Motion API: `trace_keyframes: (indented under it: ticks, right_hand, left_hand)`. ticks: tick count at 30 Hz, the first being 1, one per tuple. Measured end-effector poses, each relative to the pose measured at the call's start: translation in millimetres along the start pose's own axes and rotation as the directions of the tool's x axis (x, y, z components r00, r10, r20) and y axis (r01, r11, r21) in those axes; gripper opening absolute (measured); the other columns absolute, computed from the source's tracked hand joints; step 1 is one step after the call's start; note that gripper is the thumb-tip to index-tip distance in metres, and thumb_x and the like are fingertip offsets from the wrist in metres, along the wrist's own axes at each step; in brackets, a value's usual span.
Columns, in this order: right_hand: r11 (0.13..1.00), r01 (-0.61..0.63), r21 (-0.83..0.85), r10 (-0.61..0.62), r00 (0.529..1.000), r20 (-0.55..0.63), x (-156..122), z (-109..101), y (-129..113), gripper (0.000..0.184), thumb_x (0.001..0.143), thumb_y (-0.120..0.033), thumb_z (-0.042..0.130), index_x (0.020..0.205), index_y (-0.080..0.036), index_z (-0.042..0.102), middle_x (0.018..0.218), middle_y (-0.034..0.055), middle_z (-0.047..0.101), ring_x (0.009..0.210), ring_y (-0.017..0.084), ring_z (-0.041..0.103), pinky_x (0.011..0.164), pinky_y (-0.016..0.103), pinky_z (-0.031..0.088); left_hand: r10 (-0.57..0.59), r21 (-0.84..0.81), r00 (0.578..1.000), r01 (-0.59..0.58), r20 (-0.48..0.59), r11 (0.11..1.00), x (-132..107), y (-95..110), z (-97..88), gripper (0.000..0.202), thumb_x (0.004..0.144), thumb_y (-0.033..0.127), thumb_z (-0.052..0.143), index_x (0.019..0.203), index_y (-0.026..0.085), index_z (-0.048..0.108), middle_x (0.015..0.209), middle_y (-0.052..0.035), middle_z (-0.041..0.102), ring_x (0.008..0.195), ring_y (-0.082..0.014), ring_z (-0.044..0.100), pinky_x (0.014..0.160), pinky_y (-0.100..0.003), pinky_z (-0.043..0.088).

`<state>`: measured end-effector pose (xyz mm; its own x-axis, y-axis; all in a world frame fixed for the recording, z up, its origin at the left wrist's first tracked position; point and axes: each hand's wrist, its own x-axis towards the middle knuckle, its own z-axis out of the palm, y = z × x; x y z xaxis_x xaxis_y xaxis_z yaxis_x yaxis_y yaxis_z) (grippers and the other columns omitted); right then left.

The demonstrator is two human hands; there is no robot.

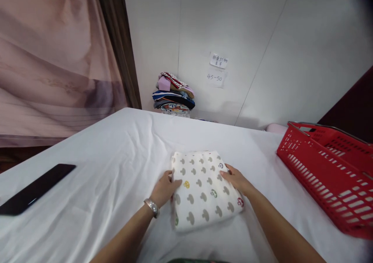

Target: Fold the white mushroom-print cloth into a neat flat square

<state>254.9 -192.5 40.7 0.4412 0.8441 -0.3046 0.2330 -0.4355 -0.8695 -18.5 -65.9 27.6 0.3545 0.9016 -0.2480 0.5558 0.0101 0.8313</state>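
Observation:
A folded white cloth [208,195] printed with mushrooms, mostly grey with a few in yellow, green and red, lies flat on the white-covered table in front of me. My left hand [164,187] grips its left edge, thumb on top and the other fingers at the side, partly hidden. On the opposite edge, my right hand [237,180] holds the cloth the same way, fingers partly tucked under. A silver bracelet [151,207] circles my left wrist.
To the right stands a red plastic basket [326,173]. A dark flat slab [37,187] lies at the left. Beyond the table's far edge is a stack of folded fabrics [174,95] against the wall. A pink curtain [55,60] hangs at left.

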Motion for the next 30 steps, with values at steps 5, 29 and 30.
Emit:
trace_keyframes:
  ticks: [5, 29, 30]
  right_hand:
    - [0.921, 0.064, -0.385, -0.129, 0.981, -0.145, 25, -1, -2, 0.047, 0.079, -0.045, 0.049, 0.117, -0.018, 0.055, 0.105, 0.0076, 0.064, 0.092, 0.021, 0.059, 0.079, 0.030, 0.044]
    - [0.725, 0.054, -0.687, -0.276, 0.936, -0.218, 81, 29, -29, 0.036, 0.089, -0.035, 0.033, 0.116, -0.022, 0.054, 0.110, 0.0060, 0.062, 0.100, 0.020, 0.055, 0.081, 0.027, 0.038]
    - [0.729, 0.057, -0.682, -0.280, 0.934, -0.221, 82, 28, -30, 0.038, 0.090, -0.036, 0.032, 0.120, -0.023, 0.051, 0.114, 0.0057, 0.061, 0.103, 0.019, 0.054, 0.083, 0.027, 0.038]
  left_hand:
    - [0.056, 0.168, 0.994, -0.038, -0.098, 0.985, 18, 6, -2.9, 0.057, 0.074, 0.052, 0.052, 0.118, 0.016, 0.044, 0.103, -0.0085, 0.060, 0.083, -0.0200, 0.062, 0.068, -0.028, 0.045]
    - [0.152, 0.375, 0.947, -0.037, -0.282, 0.926, 66, 11, 15.1, 0.027, 0.084, 0.042, 0.039, 0.078, 0.019, 0.052, 0.086, -0.0089, 0.061, 0.081, -0.0222, 0.059, 0.069, -0.030, 0.041]
    - [0.144, 0.370, 0.952, -0.036, -0.271, 0.928, 67, 12, 14.1, 0.029, 0.083, 0.044, 0.039, 0.078, 0.019, 0.052, 0.086, -0.0094, 0.061, 0.081, -0.0228, 0.060, 0.069, -0.030, 0.041]
